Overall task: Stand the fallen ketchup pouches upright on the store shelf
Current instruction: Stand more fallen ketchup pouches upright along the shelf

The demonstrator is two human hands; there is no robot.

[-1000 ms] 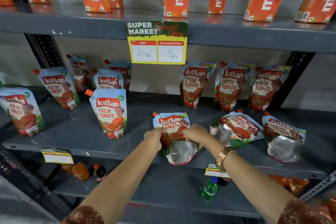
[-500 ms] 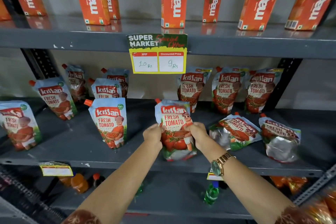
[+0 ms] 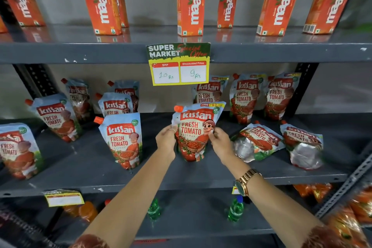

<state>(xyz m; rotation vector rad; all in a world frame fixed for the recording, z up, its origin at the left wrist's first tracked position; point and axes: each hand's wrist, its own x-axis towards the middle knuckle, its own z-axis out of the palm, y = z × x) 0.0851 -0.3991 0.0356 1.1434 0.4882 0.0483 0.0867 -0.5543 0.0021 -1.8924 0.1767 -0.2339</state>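
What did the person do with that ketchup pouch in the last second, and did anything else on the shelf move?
The middle pouch lay flat a second ago; both hands, the left hand and the right hand, tipped it up, and it now stands upright, still held at its sides. The two fallen pouches on the right still lie flat, and the standing ones and the juice cartons have not moved.

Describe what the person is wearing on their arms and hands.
Both forearms are bare. The right wrist carries a gold-toned link-bracelet watch. The left hand has a thin ring on one finger. At the frame's bottom, reddish-brown patterned sleeves end near the elbows.
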